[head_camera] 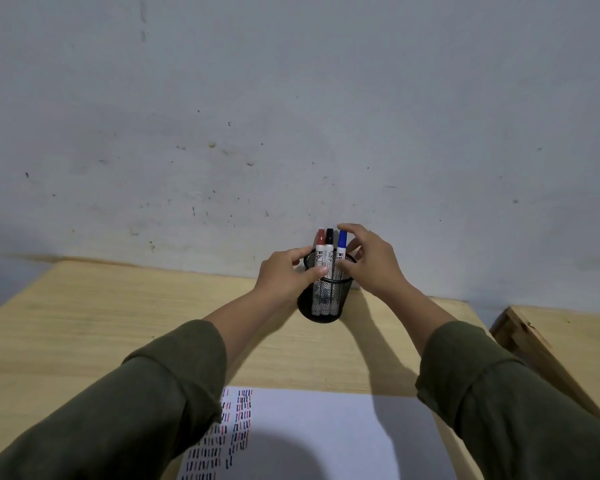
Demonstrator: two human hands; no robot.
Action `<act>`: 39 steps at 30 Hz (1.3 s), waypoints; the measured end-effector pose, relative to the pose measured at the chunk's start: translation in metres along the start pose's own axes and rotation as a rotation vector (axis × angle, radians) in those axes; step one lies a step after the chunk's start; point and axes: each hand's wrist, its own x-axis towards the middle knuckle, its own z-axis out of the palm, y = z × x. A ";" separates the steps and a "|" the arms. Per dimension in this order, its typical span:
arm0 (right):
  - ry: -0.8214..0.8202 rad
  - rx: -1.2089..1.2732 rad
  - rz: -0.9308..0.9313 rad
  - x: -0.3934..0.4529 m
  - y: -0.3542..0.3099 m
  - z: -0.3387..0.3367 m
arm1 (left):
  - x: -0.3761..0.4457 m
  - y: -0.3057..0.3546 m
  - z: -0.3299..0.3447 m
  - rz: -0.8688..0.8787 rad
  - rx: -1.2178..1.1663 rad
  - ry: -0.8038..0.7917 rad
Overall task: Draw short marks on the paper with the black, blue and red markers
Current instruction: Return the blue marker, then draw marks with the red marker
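Observation:
A black mesh pen holder (pixel 321 303) stands at the table's far edge by the wall. In it stand three capped markers: the red marker (pixel 321 244), the black marker (pixel 329 242) and the blue marker (pixel 342 242). My left hand (pixel 284 273) grips the holder's rim from the left, thumb on the front. My right hand (pixel 371 261) is closed around the blue marker, index finger curled over its cap and thumb against its barrel. The white paper (pixel 326 431) lies near me, with rows of short black, blue and red marks down its left side.
The light wooden table (pixel 118 327) carries the holder and the paper. A second wooden piece (pixel 568 337) stands close at the right, with a gap between. A grey wall (pixel 291 116) rises directly behind the holder. My shadow falls on the paper.

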 end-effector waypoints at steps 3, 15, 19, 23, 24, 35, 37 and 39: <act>0.016 -0.010 -0.017 0.001 0.002 0.001 | 0.000 -0.001 0.001 -0.009 -0.036 -0.003; -0.089 -0.103 -0.053 0.013 -0.006 0.007 | 0.003 -0.002 0.000 -0.007 -0.034 -0.020; -0.052 -0.008 -0.073 0.008 -0.009 0.008 | 0.004 -0.004 0.001 -0.008 -0.050 -0.013; -0.020 0.129 -0.085 -0.004 -0.013 0.008 | 0.001 -0.004 0.001 0.009 -0.056 -0.001; -0.025 0.147 -0.067 -0.006 -0.014 0.008 | 0.000 -0.004 0.001 0.009 -0.059 0.012; 0.176 0.552 -0.016 -0.014 -0.052 -0.030 | -0.020 0.035 -0.026 0.168 -0.135 0.202; 0.179 0.597 -0.036 -0.018 -0.065 -0.043 | -0.026 0.050 -0.033 0.237 -0.193 0.211; 0.147 0.628 -0.058 -0.028 -0.077 -0.053 | -0.034 0.064 -0.037 0.287 -0.265 0.180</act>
